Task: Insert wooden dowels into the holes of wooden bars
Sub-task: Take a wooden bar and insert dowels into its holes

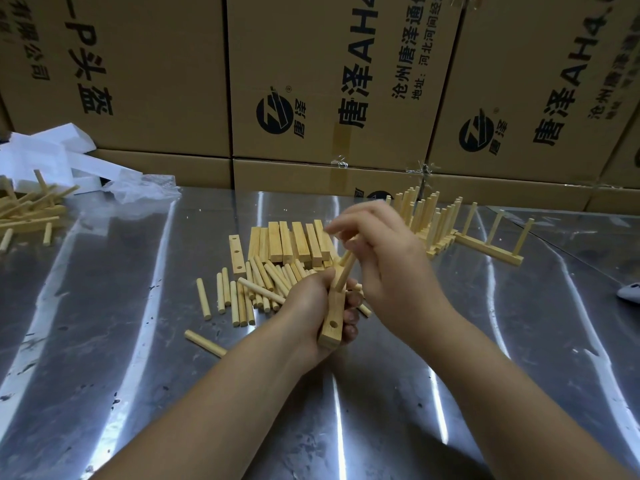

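Our left hand [311, 301] curls around a wooden bar [332, 323] at the centre of the frame. The bar's long axis runs nearly up the frame, and the near end, with an open hole, points at the bottom edge. Our right hand [391, 258], blurred, pinches a dowel [346, 271] that leans to the upper right, its lower end at the bar. Just behind, loose dowels [249, 289] and stacked bars [294, 240] crowd the steel table [138, 341]. Finished bars [429, 216] with upright dowels stand at the right, before cardboard cartons [311, 81].
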